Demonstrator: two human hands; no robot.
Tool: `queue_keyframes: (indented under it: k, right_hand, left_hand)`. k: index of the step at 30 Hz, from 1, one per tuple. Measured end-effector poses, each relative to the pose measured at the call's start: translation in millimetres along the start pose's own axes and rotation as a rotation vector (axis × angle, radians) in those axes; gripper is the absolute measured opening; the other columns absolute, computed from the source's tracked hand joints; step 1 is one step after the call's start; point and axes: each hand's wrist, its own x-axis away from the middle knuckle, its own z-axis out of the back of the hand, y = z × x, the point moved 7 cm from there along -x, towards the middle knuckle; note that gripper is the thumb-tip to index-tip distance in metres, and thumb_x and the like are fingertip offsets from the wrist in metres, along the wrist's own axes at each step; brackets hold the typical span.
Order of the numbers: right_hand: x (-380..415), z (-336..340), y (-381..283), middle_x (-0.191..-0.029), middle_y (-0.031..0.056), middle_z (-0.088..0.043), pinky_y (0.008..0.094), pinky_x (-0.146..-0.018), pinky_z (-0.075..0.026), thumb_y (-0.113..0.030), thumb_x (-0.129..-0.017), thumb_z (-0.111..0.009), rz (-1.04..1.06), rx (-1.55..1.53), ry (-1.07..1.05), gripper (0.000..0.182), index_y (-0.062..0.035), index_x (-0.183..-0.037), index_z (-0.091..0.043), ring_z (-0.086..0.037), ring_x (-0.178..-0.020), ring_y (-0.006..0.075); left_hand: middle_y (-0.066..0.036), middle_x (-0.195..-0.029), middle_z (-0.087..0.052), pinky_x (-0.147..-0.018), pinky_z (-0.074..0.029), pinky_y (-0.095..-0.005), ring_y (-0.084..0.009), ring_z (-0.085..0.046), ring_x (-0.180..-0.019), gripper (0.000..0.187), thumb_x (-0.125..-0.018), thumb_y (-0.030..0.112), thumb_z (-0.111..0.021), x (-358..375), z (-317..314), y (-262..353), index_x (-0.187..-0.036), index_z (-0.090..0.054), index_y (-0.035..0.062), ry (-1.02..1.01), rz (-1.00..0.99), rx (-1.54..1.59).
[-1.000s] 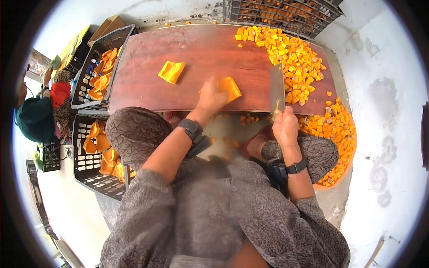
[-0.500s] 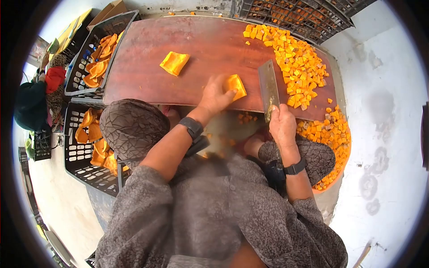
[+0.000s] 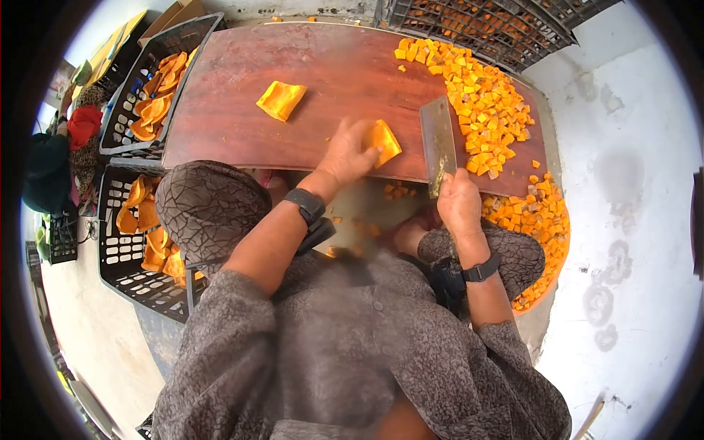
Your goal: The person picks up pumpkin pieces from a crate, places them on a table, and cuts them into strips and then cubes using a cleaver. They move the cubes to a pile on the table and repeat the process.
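My left hand (image 3: 345, 155) grips an orange pumpkin slab (image 3: 384, 140) near the front edge of the reddish wooden cutting board (image 3: 330, 81). My right hand (image 3: 459, 202) holds a cleaver (image 3: 438, 139) by its handle, the blade lying just right of the slab. A second pumpkin piece (image 3: 279, 99) lies alone on the board's middle. A heap of orange pumpkin cubes (image 3: 480, 103) covers the board's right side.
An orange basin of cubes (image 3: 539, 227) sits at the lower right of the board. Black crates with pumpkin slices stand at the left (image 3: 143, 110) and lower left (image 3: 139, 235); another crate (image 3: 477, 22) is behind the board. A person (image 3: 51, 169) sits at far left.
My left hand drew the pumpkin slab a little toward the cleaver. The cleaver shifted left, away from the cube pile, and now lies close beside the slab.
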Motion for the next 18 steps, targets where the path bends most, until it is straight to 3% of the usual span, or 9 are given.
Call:
queue_keyframes:
  k: [3, 5, 6, 8, 11, 14, 18]
  right_hand:
    - [1.4, -2.3, 3.7, -0.074, 0.0304, -0.059, 0.0539, -0.064, -0.046, -0.018, -0.092, -0.053, 0.009, 0.029, 0.006, 0.020, 0.0024, -0.090, -0.051, -0.058, -0.074, 0.0497]
    - [2.2, -2.7, 3.2, -0.073, 0.0301, -0.059, 0.0539, -0.064, -0.046, -0.018, -0.092, -0.053, 0.010, 0.030, 0.004, 0.020, 0.0022, -0.089, -0.051, -0.059, -0.074, 0.0494]
    - [2.0, -3.1, 2.0, -0.072, 0.0297, -0.059, 0.0539, -0.064, -0.047, -0.017, -0.092, -0.053, 0.017, 0.031, 0.001, 0.020, 0.0020, -0.089, -0.050, -0.059, -0.074, 0.0490]
    - [2.0, -2.7, 0.1, -0.071, 0.0295, -0.059, 0.0539, -0.064, -0.047, -0.017, -0.092, -0.054, 0.013, 0.032, -0.003, 0.020, 0.0018, -0.089, -0.050, -0.059, -0.074, 0.0488]
    - [2.6, -3.5, -0.4, -0.071, 0.0289, -0.059, 0.0539, -0.064, -0.047, -0.018, -0.092, -0.054, 0.013, 0.029, -0.008, 0.020, 0.0015, -0.088, -0.050, -0.059, -0.074, 0.0485]
    - [4.6, -2.6, -1.7, -0.071, 0.0283, -0.059, 0.0538, -0.065, -0.047, -0.017, -0.092, -0.054, 0.019, 0.026, -0.001, 0.019, 0.0013, -0.089, -0.049, -0.059, -0.074, 0.0483]
    - [6.3, -4.9, -2.6, -0.070, 0.0275, -0.060, 0.0535, -0.064, -0.048, -0.017, -0.092, -0.053, 0.026, 0.056, 0.005, 0.019, 0.0011, -0.089, -0.049, -0.060, -0.072, 0.0475]
  left_hand:
    - [-0.019, -0.121, -0.054, -0.087, -0.050, -0.0421, -0.0373, -0.059, -0.102, 0.047, -0.077, 0.017, -0.067, -4.9, 7.2, 16.7, -0.121, -0.056, 0.0050, -0.017, -0.128, -0.147]
    - [-0.017, -0.125, -0.054, -0.089, -0.048, -0.0452, -0.0390, -0.055, -0.108, 0.046, -0.076, 0.018, -0.068, -7.4, 10.6, 26.6, -0.119, -0.057, 0.0055, -0.262, 0.054, -0.387]
    - [-0.017, -0.125, -0.054, -0.089, -0.048, -0.0452, -0.0390, -0.055, -0.108, 0.046, -0.076, 0.018, -0.068, -7.3, 10.7, 26.4, -0.119, -0.057, 0.0055, -0.263, 0.053, -0.388]
    - [-0.014, -0.124, -0.055, -0.090, -0.048, -0.0457, -0.0358, -0.054, -0.112, 0.047, -0.075, 0.020, -0.068, -6.2, 15.5, 46.4, -0.119, -0.059, 0.0087, -0.126, -0.279, -0.638]
    - [-0.013, -0.123, -0.055, -0.089, -0.048, -0.0454, -0.0330, -0.053, -0.112, 0.044, -0.075, 0.020, -0.067, -3.9, 4.4, 47.7, -0.118, -0.061, 0.0120, -0.190, -0.406, -0.455]
    - [-0.014, -0.125, -0.054, -0.090, -0.049, -0.0435, -0.0334, -0.055, -0.110, 0.041, -0.075, 0.019, -0.066, -5.3, -2.9, 46.9, -0.116, -0.063, 0.0139, -0.287, -0.439, -0.602]
    - [-0.017, -0.122, -0.056, -0.088, -0.050, -0.0427, -0.0359, -0.059, -0.105, 0.041, -0.076, 0.020, -0.065, -10.0, 4.2, 50.7, -0.117, -0.063, 0.0132, -0.328, -0.300, -0.559]
